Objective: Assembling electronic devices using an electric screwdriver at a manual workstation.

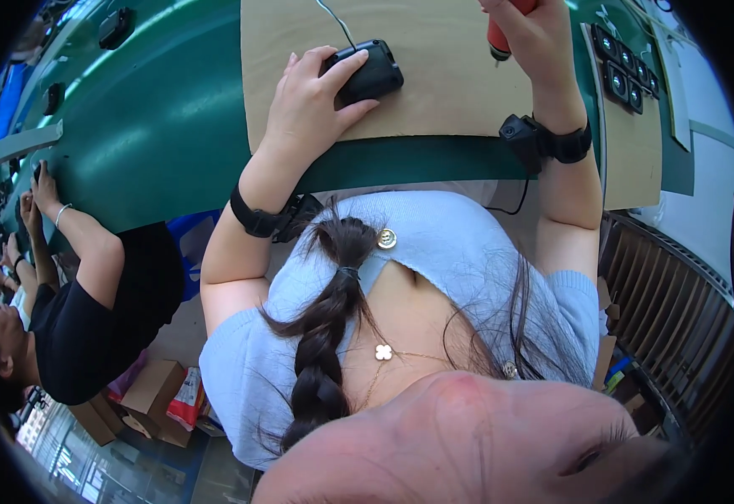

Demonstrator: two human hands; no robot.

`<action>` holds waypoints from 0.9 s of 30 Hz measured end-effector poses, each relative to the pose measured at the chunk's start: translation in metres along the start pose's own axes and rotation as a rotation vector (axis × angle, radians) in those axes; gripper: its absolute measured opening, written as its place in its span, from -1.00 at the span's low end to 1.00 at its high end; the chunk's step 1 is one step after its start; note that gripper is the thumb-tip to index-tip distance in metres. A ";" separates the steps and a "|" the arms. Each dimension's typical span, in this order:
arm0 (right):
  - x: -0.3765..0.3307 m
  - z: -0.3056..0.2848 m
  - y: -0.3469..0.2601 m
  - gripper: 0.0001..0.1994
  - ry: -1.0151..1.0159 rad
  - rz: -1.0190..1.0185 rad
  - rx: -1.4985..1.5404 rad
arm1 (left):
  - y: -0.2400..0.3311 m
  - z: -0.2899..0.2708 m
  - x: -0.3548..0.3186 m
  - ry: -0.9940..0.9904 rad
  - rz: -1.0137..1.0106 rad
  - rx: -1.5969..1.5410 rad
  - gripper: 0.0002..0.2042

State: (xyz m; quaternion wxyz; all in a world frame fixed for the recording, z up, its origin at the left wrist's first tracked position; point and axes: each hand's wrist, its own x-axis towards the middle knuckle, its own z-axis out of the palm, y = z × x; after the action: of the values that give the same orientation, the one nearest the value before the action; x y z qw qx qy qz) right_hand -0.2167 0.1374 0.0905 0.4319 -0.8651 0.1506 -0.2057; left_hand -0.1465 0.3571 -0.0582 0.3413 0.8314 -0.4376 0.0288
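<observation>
My left hand (310, 101) grips a small black box-shaped device (377, 74), thumb along its near edge and fingers over its far side. A thin pale cable (336, 21) runs from the device toward the top of the picture. It rests on a tan cardboard sheet (451, 105). To the right, my right hand (543, 34) is closed around a red screwdriver (498, 39), its short metal tip pointing down and apart from the device. The upper part of the screwdriver is cut off by the picture's top edge. Black straps with small cameras sit on both my forearms.
Several black units with round lenses (623, 71) sit on another board at the right. The green tabletop (148, 126) holds more black parts (115, 28) at far left. A co-worker in black (115, 311) works there. A slatted rack (669, 311) stands at lower right.
</observation>
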 end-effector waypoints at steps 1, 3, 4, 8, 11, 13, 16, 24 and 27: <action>-0.004 0.001 -0.018 -0.81 -0.009 0.217 0.208 | 0.001 -0.001 -0.001 0.017 0.007 0.039 -0.42; 0.004 0.015 0.010 -0.83 -0.021 0.085 0.542 | 0.005 -0.001 0.000 0.045 0.036 0.107 -0.42; 0.012 0.028 0.029 -0.84 -0.059 -0.065 0.891 | 0.006 -0.001 -0.002 0.041 0.034 0.108 -0.42; 0.015 0.044 0.030 -0.85 0.065 -0.240 1.014 | 0.011 0.004 -0.004 0.054 0.050 0.262 -0.40; 0.015 0.053 0.025 -0.84 0.134 -0.268 0.883 | 0.014 0.009 -0.004 0.028 0.032 0.272 -0.40; 0.015 0.058 0.024 -0.84 0.124 -0.306 0.847 | 0.015 0.011 -0.004 0.028 0.028 0.258 -0.41; 0.014 0.062 0.027 -0.85 0.108 -0.271 0.831 | 0.014 0.012 -0.004 0.030 0.030 0.224 -0.42; 0.013 0.071 0.032 -0.87 0.104 -0.192 0.815 | 0.014 0.008 -0.003 0.025 -0.014 0.122 -0.42; 0.011 0.072 0.033 -0.85 0.116 -0.204 0.661 | 0.015 0.007 -0.003 0.013 -0.014 0.120 -0.42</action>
State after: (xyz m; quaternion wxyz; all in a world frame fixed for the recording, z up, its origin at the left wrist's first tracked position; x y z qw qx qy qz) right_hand -0.1753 0.1627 0.0277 0.6564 -0.6761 0.0129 -0.3345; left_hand -0.1621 0.3492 -0.0567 0.2938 0.8533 -0.4270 0.0578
